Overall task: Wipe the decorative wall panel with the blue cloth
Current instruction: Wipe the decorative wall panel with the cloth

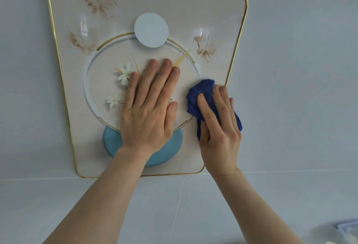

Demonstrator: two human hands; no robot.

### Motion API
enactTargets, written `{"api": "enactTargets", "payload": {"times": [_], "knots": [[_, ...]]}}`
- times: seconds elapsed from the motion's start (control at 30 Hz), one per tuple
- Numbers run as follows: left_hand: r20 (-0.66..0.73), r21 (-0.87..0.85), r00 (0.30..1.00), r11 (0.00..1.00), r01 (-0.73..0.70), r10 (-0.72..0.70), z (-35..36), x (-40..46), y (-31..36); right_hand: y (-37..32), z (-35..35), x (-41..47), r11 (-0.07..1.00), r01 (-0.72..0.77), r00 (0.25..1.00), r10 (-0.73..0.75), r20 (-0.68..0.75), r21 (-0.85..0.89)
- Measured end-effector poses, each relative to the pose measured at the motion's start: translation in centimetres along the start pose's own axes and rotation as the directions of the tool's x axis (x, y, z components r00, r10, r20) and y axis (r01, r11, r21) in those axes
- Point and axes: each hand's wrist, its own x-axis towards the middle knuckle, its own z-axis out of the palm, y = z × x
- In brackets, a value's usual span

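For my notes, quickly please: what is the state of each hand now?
Left hand: open, flat on the wall panel, holding nothing.
Right hand: closed on the blue cloth, pressing it to the panel.

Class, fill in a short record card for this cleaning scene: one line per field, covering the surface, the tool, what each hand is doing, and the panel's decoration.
Surface: decorative wall panel with a thin gold rim, mounted on a pale tiled wall
Tool: blue cloth, bunched up
Right hand: fingers closed on the cloth, pressing it to the panel near its right edge
Left hand: flat and open on the panel's middle, fingers spread
Decoration: white flowers, pale disc, teal shape, brownish speckled patches
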Motion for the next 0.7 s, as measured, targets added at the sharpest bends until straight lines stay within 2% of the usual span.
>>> {"api": "enactTargets", "payload": {"times": [0.2,0.4,0.47,0.5,0.53,0.6,0.63,0.67,0.7], "knots": [[0.056,-0.031,0.998,1.000,0.006,-0.004,-0.6,0.1,0.0,-0.3,-2.4,-5.0,1.000,0.007,0.982,-0.002,0.189,-0.027],[0.167,-0.057,0.986,0.998,0.030,-0.020,-2.7,0.7,0.3,-2.3,-4.5,-3.8,0.997,0.022,0.954,0.002,0.299,-0.079],[0.188,-0.059,0.982,0.997,0.041,-0.029,-3.5,1.1,0.5,-3.3,-5.5,-2.8,0.996,-0.083,0.948,0.090,0.305,-0.037],[0.192,-0.062,0.981,0.997,0.050,-0.037,-4.0,1.3,0.7,-3.8,-5.9,-2.3,0.975,-0.223,0.936,0.210,0.282,0.013],[0.189,-0.070,0.981,0.996,0.061,-0.047,-4.4,1.5,0.8,-4.2,-6.3,-1.8,0.911,-0.406,0.886,0.371,0.278,0.079],[0.167,-0.097,0.983,0.991,0.090,-0.073,-5.1,2.1,1.1,-4.8,-7.2,-0.3,0.630,-0.743,0.665,0.657,0.355,0.226],[0.154,-0.113,0.985,0.988,0.102,-0.084,-5.3,2.5,1.2,-4.9,-7.7,0.8,0.464,-0.833,0.551,0.737,0.392,0.301],[0.140,-0.132,0.986,0.985,0.108,-0.089,-5.6,2.8,1.3,-5.0,-8.2,2.0,0.326,-0.869,0.469,0.781,0.412,0.373],[0.129,-0.149,0.987,0.983,0.111,-0.092,-5.7,3.3,1.2,-5.0,-8.6,3.3,0.235,-0.868,0.427,0.803,0.416,0.437]]}}
